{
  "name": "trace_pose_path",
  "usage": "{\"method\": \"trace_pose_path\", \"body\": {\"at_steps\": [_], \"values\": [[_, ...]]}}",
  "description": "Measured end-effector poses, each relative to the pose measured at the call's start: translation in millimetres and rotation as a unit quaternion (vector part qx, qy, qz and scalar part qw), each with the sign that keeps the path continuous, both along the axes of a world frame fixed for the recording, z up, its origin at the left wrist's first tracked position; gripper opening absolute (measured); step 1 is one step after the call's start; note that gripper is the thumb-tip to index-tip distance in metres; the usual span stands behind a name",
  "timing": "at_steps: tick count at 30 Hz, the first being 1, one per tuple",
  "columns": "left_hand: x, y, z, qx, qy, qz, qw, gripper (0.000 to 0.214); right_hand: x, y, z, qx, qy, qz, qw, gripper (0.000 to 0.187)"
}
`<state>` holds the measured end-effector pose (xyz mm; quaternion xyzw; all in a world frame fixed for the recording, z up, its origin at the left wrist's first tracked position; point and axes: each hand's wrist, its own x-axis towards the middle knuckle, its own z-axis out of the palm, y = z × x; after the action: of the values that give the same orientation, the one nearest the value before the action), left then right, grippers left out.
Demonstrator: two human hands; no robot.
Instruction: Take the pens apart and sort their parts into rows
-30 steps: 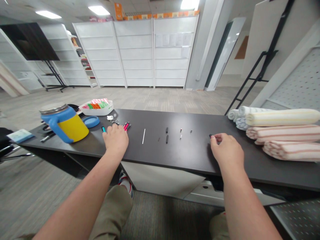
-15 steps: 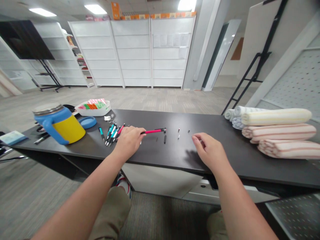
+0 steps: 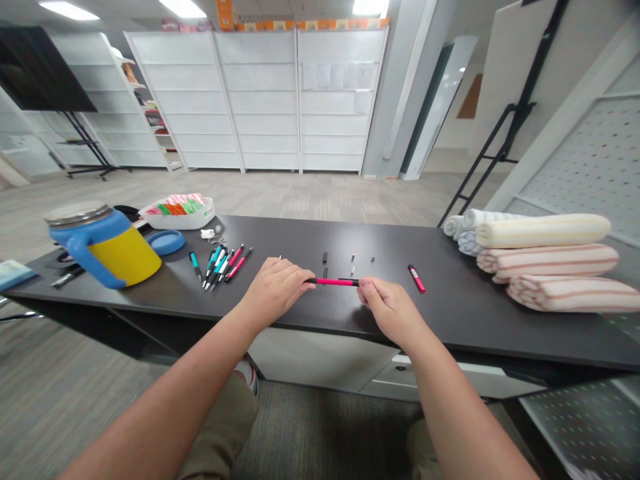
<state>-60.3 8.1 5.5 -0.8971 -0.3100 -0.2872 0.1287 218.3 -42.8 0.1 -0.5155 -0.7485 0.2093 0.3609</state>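
Note:
Between my two hands a red-and-black pen (image 3: 336, 282) is held level above the dark desk. My left hand (image 3: 278, 288) pinches its left end, fingers closed. The thumb and fingers of my right hand (image 3: 386, 307) are closed on its right end. Beyond the pen lie small loose pieces: a short black piece (image 3: 325, 257), a tiny red-tipped piece (image 3: 353, 257), a small white piece (image 3: 353, 271) and a small dark piece (image 3: 373, 259). To the right of my right hand lies a short red-and-black tube (image 3: 417, 279). Several teal, black and red pens (image 3: 220, 265) lie left of my left hand.
At the left of the desk (image 3: 280, 233) a blue-and-yellow mug (image 3: 113, 250) stands near a blue lid (image 3: 167, 242) and a white tray (image 3: 203, 217) of colourful packets. Rolled towels (image 3: 550, 257) are stacked at the right. White cabinets (image 3: 260, 103) stand across the floor.
My right hand has moved left and taken hold of the pen's right end. My left hand has shifted right and nearer with the pen. The short red-and-black tube now shows on the desk.

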Motion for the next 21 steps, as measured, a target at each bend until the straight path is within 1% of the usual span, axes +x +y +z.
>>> {"method": "trace_pose_path", "body": {"at_steps": [6,9,15,19,21], "values": [[-0.2,1.7,0.0,-0.014,-0.001,0.001,1.000,0.027,2.6,1.8,-1.6,-0.030,0.033,0.027,0.999,0.051],[-0.6,3.3,-0.3,-0.017,0.005,-0.002,1.000,0.029,1.0,3.2,-2.5,-0.037,0.027,0.017,0.999,0.050],[-0.6,5.9,-0.1,-0.036,0.007,0.005,0.999,0.032,-0.8,5.7,-3.6,-0.046,0.008,-0.027,0.999,0.047],[-0.8,8.2,-1.5,-0.050,0.005,0.016,0.999,0.033,0.4,7.8,-4.5,-0.055,0.017,-0.016,0.998,0.044],[-0.7,9.3,-2.1,-0.058,0.010,0.021,0.998,0.033,1.1,9.2,-5.4,-0.070,0.043,-0.009,0.997,0.038]]}}
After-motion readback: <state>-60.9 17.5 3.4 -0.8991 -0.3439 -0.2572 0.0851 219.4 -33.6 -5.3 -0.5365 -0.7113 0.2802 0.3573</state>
